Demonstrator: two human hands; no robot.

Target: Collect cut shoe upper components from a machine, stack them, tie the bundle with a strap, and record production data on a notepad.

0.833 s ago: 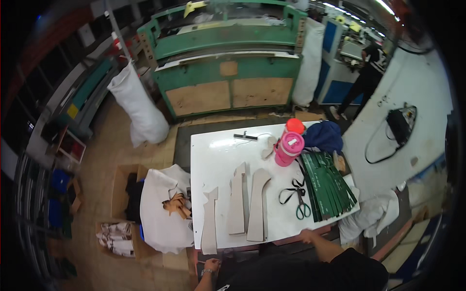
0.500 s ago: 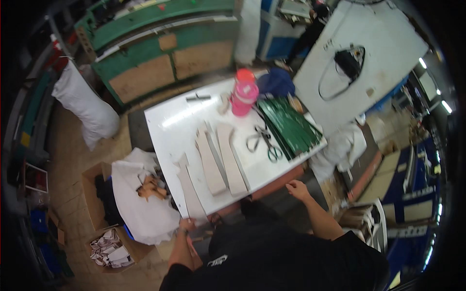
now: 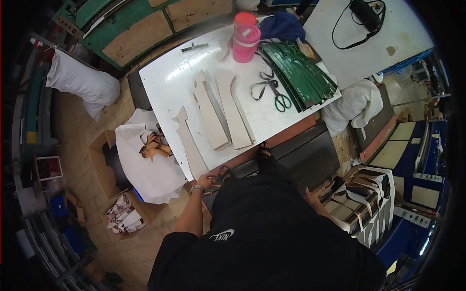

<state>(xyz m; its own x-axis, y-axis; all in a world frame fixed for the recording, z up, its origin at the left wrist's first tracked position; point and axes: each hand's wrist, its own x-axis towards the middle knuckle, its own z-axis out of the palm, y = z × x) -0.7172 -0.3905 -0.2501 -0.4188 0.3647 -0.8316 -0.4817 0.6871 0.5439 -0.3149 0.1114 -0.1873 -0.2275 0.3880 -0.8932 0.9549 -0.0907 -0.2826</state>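
Note:
My left hand (image 3: pixel 206 181), with a watch on its wrist, is at the table's near left corner, beside the lower end of a narrow beige strip piece (image 3: pixel 190 144). Its fingers look loosely bent and apart. Two wider stacks of beige cut pieces, a left one (image 3: pixel 211 116) and a right one (image 3: pixel 234 112), lie further right on the white table (image 3: pixel 170 89). Low at my right side hangs my right hand (image 3: pixel 310 196), fingers apart as far as they show, near a white-framed crate (image 3: pixel 383 194) holding strips. I see nothing held in it.
Green-handled scissors (image 3: pixel 281 102), green strips (image 3: pixel 301 75) and a pink container (image 3: pixel 245 43) occupy the table's right part. Left of it stand a white cloth-covered bin (image 3: pixel 145 182), a box of scraps (image 3: pixel 127 217) and a white sack (image 3: pixel 80 82). Another table (image 3: pixel 335 58) adjoins at the right.
My right hand has dropped from beside the table's near edge to my side, near the crate. My left hand stays by the strip's end. The whole view has tilted downward.

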